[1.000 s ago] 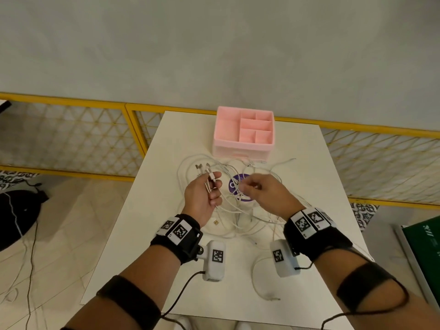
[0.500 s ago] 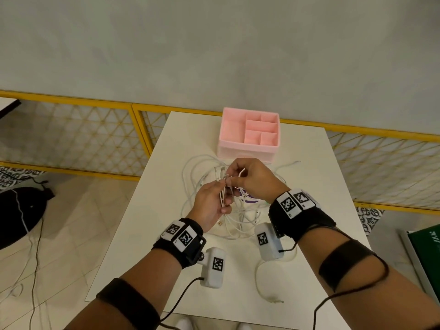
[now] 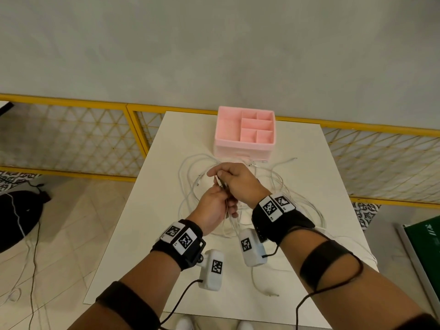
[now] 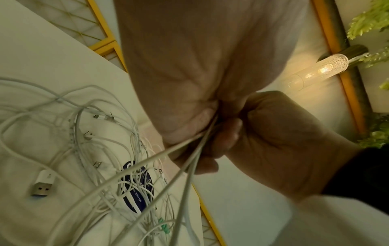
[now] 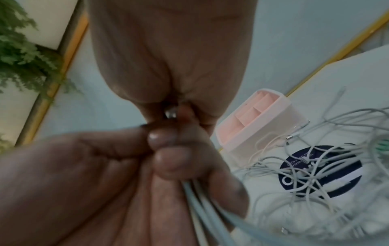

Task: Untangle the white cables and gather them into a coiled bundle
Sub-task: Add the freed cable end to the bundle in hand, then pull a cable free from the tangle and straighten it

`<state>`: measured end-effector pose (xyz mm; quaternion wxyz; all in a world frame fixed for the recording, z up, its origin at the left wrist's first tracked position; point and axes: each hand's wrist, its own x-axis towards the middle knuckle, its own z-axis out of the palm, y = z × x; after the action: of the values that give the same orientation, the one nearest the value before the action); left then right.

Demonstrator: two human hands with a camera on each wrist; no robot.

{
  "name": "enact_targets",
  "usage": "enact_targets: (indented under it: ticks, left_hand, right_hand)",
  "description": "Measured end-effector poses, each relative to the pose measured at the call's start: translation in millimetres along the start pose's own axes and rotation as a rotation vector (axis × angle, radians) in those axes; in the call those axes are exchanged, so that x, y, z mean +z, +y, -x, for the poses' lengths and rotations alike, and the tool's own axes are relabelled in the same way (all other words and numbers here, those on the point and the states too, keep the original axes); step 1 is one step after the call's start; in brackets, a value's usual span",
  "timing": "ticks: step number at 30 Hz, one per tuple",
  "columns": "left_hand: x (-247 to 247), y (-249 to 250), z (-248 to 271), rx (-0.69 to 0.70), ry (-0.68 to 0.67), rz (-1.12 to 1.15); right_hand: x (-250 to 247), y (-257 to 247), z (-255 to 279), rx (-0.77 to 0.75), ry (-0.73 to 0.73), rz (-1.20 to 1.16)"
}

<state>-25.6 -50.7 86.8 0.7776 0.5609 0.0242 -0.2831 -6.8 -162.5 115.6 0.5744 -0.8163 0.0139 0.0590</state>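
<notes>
A tangle of white cables point(image 3: 190, 161) lies on the white table point(image 3: 181, 129), in front of a pink box. My left hand point(image 3: 214, 206) grips a bunch of several cable ends above the tangle. My right hand point(image 3: 238, 179) lies across it from the right, and its fingers pinch the same bunch just above my left fist. In the left wrist view the strands point(image 4: 185, 166) run down from both fists to the heap point(image 4: 101, 149). The right wrist view shows a metal connector tip point(image 5: 170, 113) poking out between my fingers, with the strands point(image 5: 202, 208) hanging below.
A pink divided organiser box point(image 3: 245, 141) stands at the table's far middle. A round blue sticker point(image 5: 320, 171) lies under the tangle. A loose USB plug point(image 4: 43, 184) rests on the table, and a stray cable end point(image 3: 262, 287) near the front edge. A yellow railing point(image 3: 71, 101) runs behind.
My right hand has left the tangle, moved left to my left hand and closed on the bunch of cable ends. Both hands have shifted a little toward the pink box.
</notes>
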Motion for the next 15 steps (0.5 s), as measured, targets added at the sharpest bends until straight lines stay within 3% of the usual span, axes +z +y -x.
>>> enact_targets:
  ticks: [4, 8, 11, 15]
  left_hand:
    - [1.2, -3.2, -1.8, -0.08, 0.049, 0.017]
    - [3.2, 2.9, 0.1, 0.014, 0.139, 0.117]
    - [-5.9, 16.3, -4.6, 0.07, 0.236, 0.365]
    - [-28.3, 31.5, -14.2, 0.141, 0.298, 0.53]
  right_hand:
    - [8.4, -2.0, 1.0, -0.059, -0.023, 0.109]
    - [17.4, 5.2, 5.3, -0.068, 0.015, -0.053]
    - [27.1, 18.3, 24.7, 0.003, -0.081, -0.091]
    - [25.5, 56.2, 50.0, 0.006, -0.227, 0.183]
